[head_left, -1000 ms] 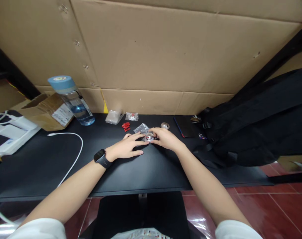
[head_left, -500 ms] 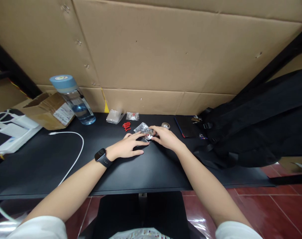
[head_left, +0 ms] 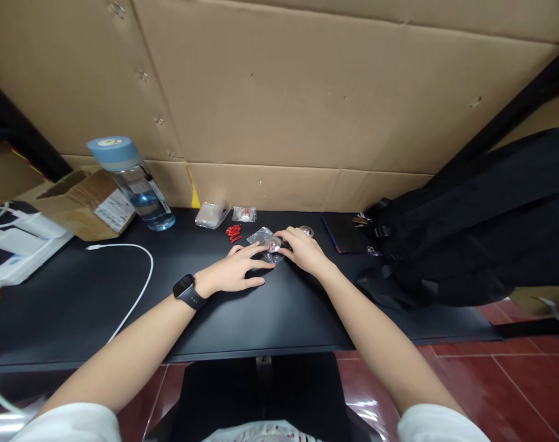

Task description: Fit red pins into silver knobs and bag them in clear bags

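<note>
My right hand point(head_left: 303, 248) pinches the rim of a small round silvery metal piece point(head_left: 274, 244) with red in its centre, between thumb and fingers. Beneath it lies a clear plastic bag point(head_left: 262, 234), crinkled on the black table. My left hand point(head_left: 236, 270), a black watch on its wrist, rests with fingers spread, its fingertips on the bag beside the round piece. Behind my right hand sits a second silvery round piece point(head_left: 306, 231), partly covered by the fingers. Several small red pieces point(head_left: 233, 232) are heaped to the left of the bag.
At the back are a stack of clear bags point(head_left: 210, 215) and a bagged round piece point(head_left: 244, 214). A water bottle point(head_left: 139, 187), open carton point(head_left: 88, 205), power strip point(head_left: 28, 258) and white cable point(head_left: 145, 276) lie left. A dark notebook point(head_left: 341, 233) and black backpack point(head_left: 468, 227) are right.
The round piece has shifted slightly over the bag with my right hand, its red centre looking turned. My left hand stays almost in place. The view has moved a little.
</note>
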A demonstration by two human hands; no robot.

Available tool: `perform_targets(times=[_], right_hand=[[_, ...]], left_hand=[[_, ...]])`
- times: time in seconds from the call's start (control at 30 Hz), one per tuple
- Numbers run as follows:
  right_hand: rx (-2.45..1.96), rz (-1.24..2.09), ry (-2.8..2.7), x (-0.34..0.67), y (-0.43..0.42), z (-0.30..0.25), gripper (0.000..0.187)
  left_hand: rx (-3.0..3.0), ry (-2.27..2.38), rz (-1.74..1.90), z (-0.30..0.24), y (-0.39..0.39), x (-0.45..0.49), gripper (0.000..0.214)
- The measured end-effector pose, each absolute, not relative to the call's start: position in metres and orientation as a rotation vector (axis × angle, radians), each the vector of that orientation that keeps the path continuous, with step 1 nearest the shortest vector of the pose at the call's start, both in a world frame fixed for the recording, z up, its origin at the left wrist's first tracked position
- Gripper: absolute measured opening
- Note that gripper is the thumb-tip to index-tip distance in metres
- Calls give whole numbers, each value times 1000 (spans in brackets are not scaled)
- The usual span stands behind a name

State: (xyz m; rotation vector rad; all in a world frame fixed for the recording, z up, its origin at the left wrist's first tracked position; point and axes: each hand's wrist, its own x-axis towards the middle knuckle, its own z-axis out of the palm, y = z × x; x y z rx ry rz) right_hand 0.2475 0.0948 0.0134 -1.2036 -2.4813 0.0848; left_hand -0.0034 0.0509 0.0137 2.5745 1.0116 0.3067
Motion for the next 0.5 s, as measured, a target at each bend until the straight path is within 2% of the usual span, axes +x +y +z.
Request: perform_targets(times=[0.5], right_hand=[[-1152, -6, -2460, 237, 100, 2, 33]], left_hand=[[2600, 969, 341, 18, 50, -5, 42]])
